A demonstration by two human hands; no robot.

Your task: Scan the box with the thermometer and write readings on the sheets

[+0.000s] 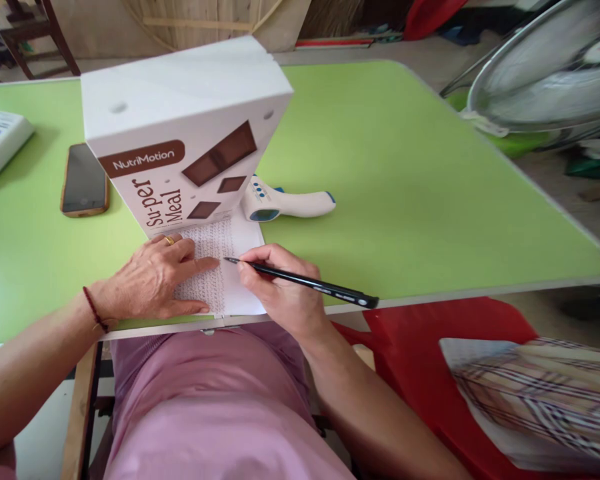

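A sheet of paper [243, 287] covered on its left part with rows of small marks lies at the table's near edge. My left hand [155, 277] rests flat on it, fingers spread, the index finger pointing toward the pen tip. My right hand [285, 287] grips a black pen [320, 285], its tip at the right border of the marks; I cannot tell whether it touches the paper. Just beyond stands a tall white NutriMotion box [180, 133], hiding the sheet's far end. Beside the box lies a white infrared thermometer [300, 205].
The green table [405, 200] has a pale rim. On its left are a phone [85, 180] in a brown case and a white box-shaped device [3, 143]. A large fan [545, 73] stands past the right edge. Red material and plaid cloth [545, 393] lie low at right.
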